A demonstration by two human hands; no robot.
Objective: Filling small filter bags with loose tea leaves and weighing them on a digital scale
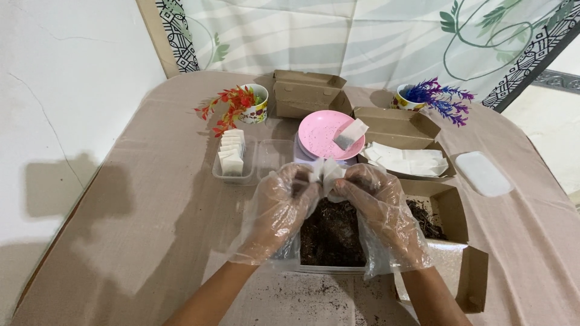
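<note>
Both hands wear loose clear plastic gloves. My left hand point(279, 208) and my right hand point(379, 208) meet over a box of dark loose tea leaves point(331, 234), pinching a small white paper sachet point(326, 171) between their fingertips. Just beyond, a pink plate point(323, 134) sits on a small scale with one filled sachet point(351, 133) lying on it. A clear tray point(249, 162) to the left holds a row of filled sachets point(231, 152).
An open cardboard box holds empty white sachets point(406, 160); another brown box point(307, 92) stands at the back. Two cups with artificial flowers, red point(232, 108) and purple point(436, 95), flank it. A white lid point(483, 173) lies right. Dark crumbs dot the beige tablecloth point(151, 199).
</note>
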